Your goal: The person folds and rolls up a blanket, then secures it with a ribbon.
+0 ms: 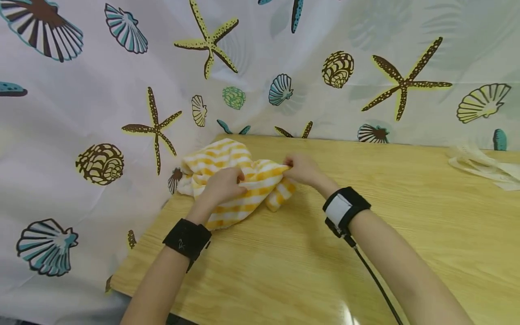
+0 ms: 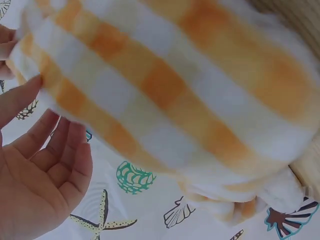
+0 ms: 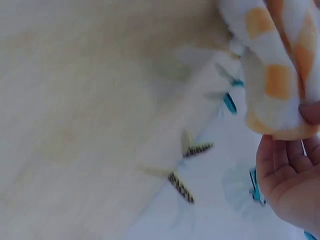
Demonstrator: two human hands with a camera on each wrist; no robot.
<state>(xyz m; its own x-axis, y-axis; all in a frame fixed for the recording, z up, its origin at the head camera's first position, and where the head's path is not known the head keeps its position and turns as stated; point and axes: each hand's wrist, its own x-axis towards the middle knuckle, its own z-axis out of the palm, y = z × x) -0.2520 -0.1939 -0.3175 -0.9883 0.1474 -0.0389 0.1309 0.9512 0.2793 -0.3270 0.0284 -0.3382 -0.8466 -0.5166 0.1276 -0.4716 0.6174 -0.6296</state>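
Yellow-and-white striped cloth, one towel, lies bunched at the far left part of the wooden table in the head view, close to the seashell-printed curtain behind it. Only this view shows both hands at once: the left hand lies on the towel's middle with its fingers curled into a fold, and the right hand pinches the towel's right edge. Each wrist carries a black band, and a cable runs from the right one toward the near edge. One pale crumpled bag lies well apart at the far right of the table, cut off by the frame. The left wrist view shows what the head view cannot: the towel's underside lifted close to the lens, blurred, with the left hand's palm and loosely bent fingers beside it; the actual hold is out of sight here. The right wrist view is very blurred; it shows a towel corner at the upper right with the right hand's fingertips closed on its lower edge, most of the hand cut off.
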